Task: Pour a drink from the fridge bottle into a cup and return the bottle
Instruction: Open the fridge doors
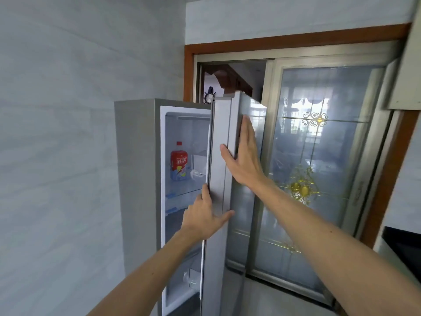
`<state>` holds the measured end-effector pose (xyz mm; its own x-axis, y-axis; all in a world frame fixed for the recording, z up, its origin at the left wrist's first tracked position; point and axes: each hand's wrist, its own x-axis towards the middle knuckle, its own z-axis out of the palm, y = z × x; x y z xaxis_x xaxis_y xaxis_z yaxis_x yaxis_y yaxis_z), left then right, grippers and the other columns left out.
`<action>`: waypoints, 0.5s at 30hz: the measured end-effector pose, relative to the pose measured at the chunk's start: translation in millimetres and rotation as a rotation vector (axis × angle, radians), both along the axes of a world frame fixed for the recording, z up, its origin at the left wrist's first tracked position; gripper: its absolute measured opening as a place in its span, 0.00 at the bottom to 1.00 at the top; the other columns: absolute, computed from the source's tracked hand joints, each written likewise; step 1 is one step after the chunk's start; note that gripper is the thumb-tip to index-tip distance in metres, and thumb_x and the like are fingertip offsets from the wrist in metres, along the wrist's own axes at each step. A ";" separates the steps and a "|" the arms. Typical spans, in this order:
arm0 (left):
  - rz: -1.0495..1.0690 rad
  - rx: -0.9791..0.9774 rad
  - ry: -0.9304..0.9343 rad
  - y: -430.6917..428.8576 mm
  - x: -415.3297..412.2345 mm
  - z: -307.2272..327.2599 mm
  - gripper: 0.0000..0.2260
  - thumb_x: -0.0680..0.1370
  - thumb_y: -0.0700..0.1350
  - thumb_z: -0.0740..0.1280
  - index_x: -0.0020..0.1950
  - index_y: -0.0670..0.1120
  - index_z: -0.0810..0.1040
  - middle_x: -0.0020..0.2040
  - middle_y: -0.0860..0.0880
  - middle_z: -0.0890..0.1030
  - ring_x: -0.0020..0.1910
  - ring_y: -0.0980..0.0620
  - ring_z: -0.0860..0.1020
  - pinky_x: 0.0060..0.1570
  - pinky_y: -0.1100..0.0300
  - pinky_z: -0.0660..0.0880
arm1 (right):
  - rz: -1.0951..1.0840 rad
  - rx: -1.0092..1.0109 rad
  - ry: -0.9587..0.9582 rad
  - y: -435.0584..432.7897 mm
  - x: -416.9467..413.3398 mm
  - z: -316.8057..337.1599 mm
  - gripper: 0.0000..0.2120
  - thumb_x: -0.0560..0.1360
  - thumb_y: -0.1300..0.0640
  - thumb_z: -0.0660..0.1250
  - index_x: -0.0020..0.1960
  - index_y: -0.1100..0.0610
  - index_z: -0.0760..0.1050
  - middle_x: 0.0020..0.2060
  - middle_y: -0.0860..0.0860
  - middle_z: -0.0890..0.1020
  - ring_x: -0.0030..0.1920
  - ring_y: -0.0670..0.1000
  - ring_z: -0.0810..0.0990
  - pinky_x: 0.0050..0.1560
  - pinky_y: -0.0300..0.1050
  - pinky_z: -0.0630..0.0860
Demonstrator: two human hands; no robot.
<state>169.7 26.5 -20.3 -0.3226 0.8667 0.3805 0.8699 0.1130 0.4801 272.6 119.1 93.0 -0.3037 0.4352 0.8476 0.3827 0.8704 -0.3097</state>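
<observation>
A person's left hand (205,216) grips the edge of the half-open fridge door (219,156), thumb outside, fingers (205,192) inside. The right hand (245,160) lies flat on the door's front, fingers straight. The red-labelled bottle (179,163) stands upright on a glass shelf (182,195) inside the fridge (136,179).

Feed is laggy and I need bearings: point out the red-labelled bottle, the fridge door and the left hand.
bottle (179,160), head view, on its red label.
fridge door (220,133), head view, on its grey side edge.
left hand (202,217), head view, on the back of the hand.
</observation>
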 end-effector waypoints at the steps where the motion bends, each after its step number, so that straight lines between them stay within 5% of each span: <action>1: -0.011 0.012 0.004 -0.4 10.0 1.0 0.50 0.71 0.71 0.65 0.80 0.45 0.45 0.74 0.43 0.67 0.68 0.41 0.73 0.64 0.46 0.73 | 0.000 0.001 -0.004 1.0 12.4 0.0 0.41 0.80 0.46 0.62 0.80 0.59 0.40 0.80 0.54 0.46 0.80 0.51 0.46 0.77 0.44 0.45; 8: -0.144 0.145 0.046 9.5 67.9 -7.7 0.40 0.70 0.69 0.68 0.73 0.48 0.57 0.64 0.47 0.68 0.63 0.44 0.72 0.56 0.47 0.76 | -0.036 0.039 0.000 5.2 96.1 -0.9 0.37 0.80 0.42 0.56 0.80 0.59 0.46 0.78 0.55 0.55 0.77 0.48 0.54 0.75 0.43 0.53; 15: -0.278 0.206 -0.092 31.6 115.9 -3.2 0.37 0.75 0.64 0.61 0.77 0.44 0.58 0.71 0.44 0.67 0.69 0.45 0.69 0.67 0.49 0.68 | -0.122 0.056 0.038 22.9 184.8 -8.5 0.28 0.82 0.46 0.54 0.77 0.58 0.56 0.71 0.55 0.68 0.69 0.52 0.69 0.69 0.54 0.68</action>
